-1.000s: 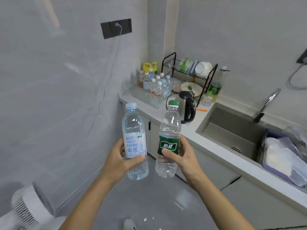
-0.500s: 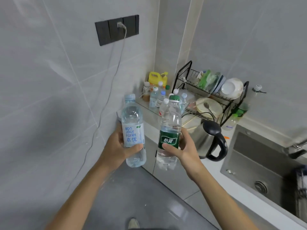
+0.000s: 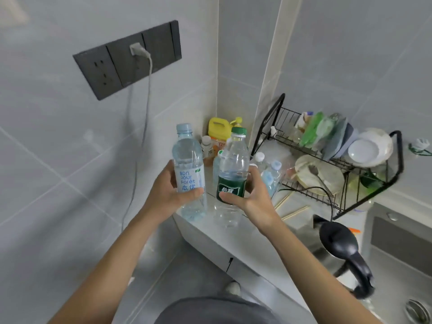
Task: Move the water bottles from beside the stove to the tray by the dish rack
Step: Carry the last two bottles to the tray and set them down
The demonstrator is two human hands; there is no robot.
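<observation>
My left hand (image 3: 167, 191) grips a clear water bottle with a pale blue cap and white label (image 3: 189, 169), held upright. My right hand (image 3: 251, 197) grips a second upright bottle with a green cap and dark green label (image 3: 232, 174). Both bottles hang over the left end of the white counter (image 3: 210, 232), just in front of the corner. Behind them several more water bottles (image 3: 272, 170) stand in a clear tray whose edges I cannot make out, left of the black dish rack (image 3: 339, 174).
A yellow jug (image 3: 219, 130) and a small white jar (image 3: 207, 146) stand in the corner. The rack holds bowls and plates. Chopsticks (image 3: 294, 212) lie on the counter. A black-handled kettle (image 3: 341, 251) sits at the right, beside the steel sink (image 3: 402, 249). A cable hangs from the wall socket (image 3: 131, 59).
I have walked closer to the counter corner, so the rack and the bottles by it loom larger. Both hands have carried their bottles forward, over the counter's left end.
</observation>
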